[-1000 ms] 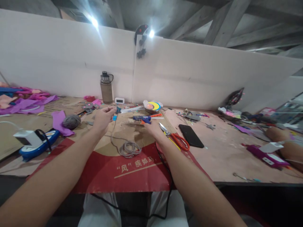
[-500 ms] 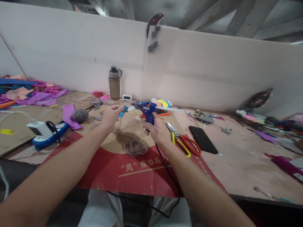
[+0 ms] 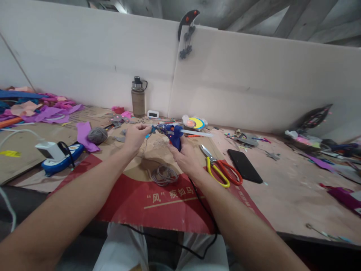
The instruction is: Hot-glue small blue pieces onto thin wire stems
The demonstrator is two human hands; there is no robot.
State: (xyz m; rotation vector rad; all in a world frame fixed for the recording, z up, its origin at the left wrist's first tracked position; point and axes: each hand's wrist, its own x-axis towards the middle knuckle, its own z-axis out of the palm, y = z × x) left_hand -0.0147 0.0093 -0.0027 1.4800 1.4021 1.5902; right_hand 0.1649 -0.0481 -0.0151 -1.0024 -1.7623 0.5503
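My right hand (image 3: pixel 184 154) is wrapped round the handle of a blue hot glue gun (image 3: pixel 175 137), whose nozzle points left. A pale glue stick (image 3: pixel 197 133) juts out of its back end. Between the fingertips of my left hand (image 3: pixel 137 138) is a small blue star-shaped piece (image 3: pixel 153 129). The nozzle is at or very near this piece; I cannot tell if they touch. A thin grey cord hangs from near the left fingertips towards a loose coil of grey cord (image 3: pixel 163 175) on the red and brown cardboard (image 3: pixel 124 203).
Scissors (image 3: pixel 218 167) with red and yellow handles lie right of the coil, beside a black phone (image 3: pixel 244 165). Further left are a grey yarn ball (image 3: pixel 97 135) and a blue power strip (image 3: pixel 63 160). A bottle (image 3: pixel 138 99) stands by the white board (image 3: pixel 84 56).
The glue gun's nozzle has come closer to the blue star piece and tilted slightly. My left hand still pinches the piece. The whole view has shifted a little.
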